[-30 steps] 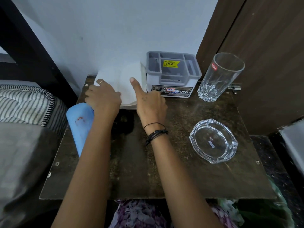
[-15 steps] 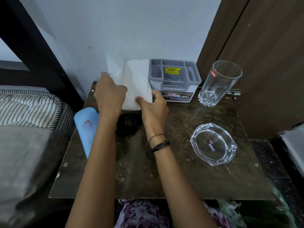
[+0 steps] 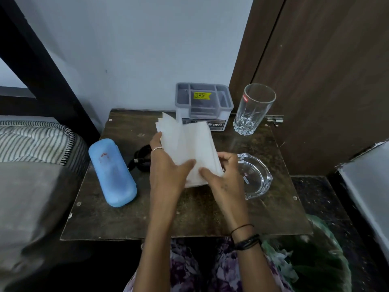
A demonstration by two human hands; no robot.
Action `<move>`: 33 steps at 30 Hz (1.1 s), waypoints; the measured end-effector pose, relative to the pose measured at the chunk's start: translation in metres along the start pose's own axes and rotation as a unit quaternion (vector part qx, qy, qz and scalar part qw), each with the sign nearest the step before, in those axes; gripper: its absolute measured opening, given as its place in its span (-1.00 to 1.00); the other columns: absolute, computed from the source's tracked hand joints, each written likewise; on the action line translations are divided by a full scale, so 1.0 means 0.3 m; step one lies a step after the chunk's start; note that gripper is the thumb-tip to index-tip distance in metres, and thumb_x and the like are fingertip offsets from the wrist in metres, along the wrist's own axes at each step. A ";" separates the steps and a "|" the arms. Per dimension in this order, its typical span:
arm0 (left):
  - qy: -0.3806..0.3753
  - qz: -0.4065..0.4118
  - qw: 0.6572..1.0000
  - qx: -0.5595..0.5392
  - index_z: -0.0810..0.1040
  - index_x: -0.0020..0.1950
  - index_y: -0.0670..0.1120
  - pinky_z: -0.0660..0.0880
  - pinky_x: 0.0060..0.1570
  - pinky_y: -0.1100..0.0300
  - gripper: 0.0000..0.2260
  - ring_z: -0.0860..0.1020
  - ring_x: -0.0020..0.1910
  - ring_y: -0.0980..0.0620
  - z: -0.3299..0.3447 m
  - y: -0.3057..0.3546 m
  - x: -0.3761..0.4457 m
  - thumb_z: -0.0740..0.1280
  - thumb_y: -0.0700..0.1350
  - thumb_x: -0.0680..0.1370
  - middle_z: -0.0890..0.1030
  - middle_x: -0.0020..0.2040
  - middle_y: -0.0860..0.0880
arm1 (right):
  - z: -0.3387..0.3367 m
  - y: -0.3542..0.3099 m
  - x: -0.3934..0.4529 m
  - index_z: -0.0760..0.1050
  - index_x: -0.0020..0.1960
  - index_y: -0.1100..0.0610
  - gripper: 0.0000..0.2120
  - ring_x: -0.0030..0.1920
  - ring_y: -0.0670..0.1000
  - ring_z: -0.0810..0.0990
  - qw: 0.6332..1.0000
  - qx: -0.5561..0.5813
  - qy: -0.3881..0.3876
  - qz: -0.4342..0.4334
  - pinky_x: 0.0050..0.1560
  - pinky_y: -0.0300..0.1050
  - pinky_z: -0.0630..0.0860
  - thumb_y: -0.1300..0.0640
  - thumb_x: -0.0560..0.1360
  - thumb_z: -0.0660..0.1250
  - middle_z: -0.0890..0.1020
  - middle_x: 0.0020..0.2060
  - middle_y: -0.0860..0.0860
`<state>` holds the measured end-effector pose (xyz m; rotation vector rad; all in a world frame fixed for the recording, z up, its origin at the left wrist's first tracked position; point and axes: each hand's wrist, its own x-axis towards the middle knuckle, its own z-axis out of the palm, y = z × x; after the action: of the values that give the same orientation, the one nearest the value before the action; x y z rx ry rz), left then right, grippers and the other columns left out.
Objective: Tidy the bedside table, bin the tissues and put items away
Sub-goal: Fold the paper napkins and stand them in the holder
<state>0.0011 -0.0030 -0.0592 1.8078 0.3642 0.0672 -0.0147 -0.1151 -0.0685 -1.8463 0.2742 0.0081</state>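
Both hands held the stack of white paper tissues (image 3: 187,148) above the dark worn wooden bedside table (image 3: 189,218): the left hand (image 3: 166,171) and the right hand (image 3: 223,178) had fingers pinched on its lower edge. The step seemed to be binning; next, probably carrying it to the green-lined bin (image 3: 311,262) at the lower right. A pale wall (image 3: 136,49) stood behind.

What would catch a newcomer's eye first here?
The stack of white tissues, held in both hands above the middle of the table. Next, the blue case at its left edge, then the tall glass at the back right, beside the grey organiser.
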 end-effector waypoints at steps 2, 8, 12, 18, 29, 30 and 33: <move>0.001 0.006 0.999 0.043 0.00 0.50 -0.03 0.40 0.23 0.05 -0.07 0.37 0.34 -0.07 0.008 -0.020 0.001 0.52 -0.24 0.32 0.36 0.38 -0.11 | -0.003 0.012 0.002 0.28 0.27 -0.03 -0.54 0.03 -0.10 0.52 0.997 -0.078 -0.004 -0.014 -0.18 -0.43 0.38 0.05 0.45 0.39 0.50 0.09 -0.08; -0.011 -0.035 0.999 0.026 0.13 0.47 0.01 0.39 0.02 0.15 -0.32 0.44 -0.03 0.15 0.011 -0.038 0.008 0.39 0.06 0.45 0.40 0.09 0.08 | 0.019 0.019 0.017 0.51 0.24 0.11 -0.68 0.19 -0.08 0.50 0.985 -0.141 0.038 -0.086 0.22 -0.20 0.42 0.02 0.56 0.21 0.47 0.24 -0.06; -0.018 -0.047 0.998 0.047 0.35 0.33 0.02 0.33 -0.01 0.19 -0.56 0.41 -0.16 0.28 0.047 -0.046 0.004 0.26 0.15 0.51 0.46 0.05 0.10 | 0.037 0.020 0.025 0.54 0.20 0.16 -0.72 0.12 -0.06 0.55 0.982 -0.148 0.061 -0.096 0.03 -0.40 0.33 0.11 0.57 0.18 0.58 0.17 0.00; 0.014 -0.059 0.995 0.078 0.45 0.21 0.01 0.31 -0.06 0.16 -0.60 0.47 -0.04 0.12 0.065 -0.045 0.007 0.18 0.23 0.51 0.49 -0.01 0.12 | 0.041 -0.004 0.018 0.34 0.28 0.04 -0.70 -0.12 -0.27 0.57 0.995 -0.040 0.060 -0.069 -0.20 -0.52 0.37 0.17 0.56 0.20 0.67 -0.03 -0.05; 0.028 -0.090 0.995 0.006 0.48 -0.15 -0.14 0.50 0.05 -0.13 -0.75 0.55 -0.03 -0.12 0.033 -0.059 0.033 0.20 0.03 0.54 0.57 -0.18 -0.02 | 0.060 0.003 0.023 0.34 0.16 0.01 -0.70 -0.03 -0.17 0.57 0.995 -0.034 0.048 -0.080 -0.04 -0.42 0.43 0.25 0.49 0.28 0.60 -0.14 -0.21; 0.027 -0.098 0.995 -0.015 0.49 -0.13 -0.16 0.49 0.08 -0.16 -0.72 0.56 -0.01 -0.13 0.028 -0.063 0.036 0.20 0.05 0.54 0.59 -0.13 -0.08 | 0.059 0.002 0.023 0.32 0.16 -0.02 -0.68 0.00 -0.13 0.57 0.995 -0.030 0.053 -0.079 -0.01 -0.36 0.45 0.24 0.49 0.30 0.59 -0.10 -0.16; 0.019 -0.112 0.992 -0.046 0.53 -0.11 -0.10 0.47 0.14 -0.20 -0.74 0.57 0.01 -0.12 0.020 -0.077 0.048 0.19 0.06 0.54 0.61 -0.05 -0.10 | 0.062 0.004 0.024 0.36 0.18 -0.01 -0.69 0.07 -0.09 0.53 0.996 -0.029 0.058 -0.068 0.06 -0.25 0.46 0.17 0.48 0.33 0.54 0.04 -0.09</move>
<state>0.0113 0.0006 -0.0847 1.6657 0.5791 -0.0387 -0.0052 -0.0991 -0.0761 -1.9234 0.2310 -0.1872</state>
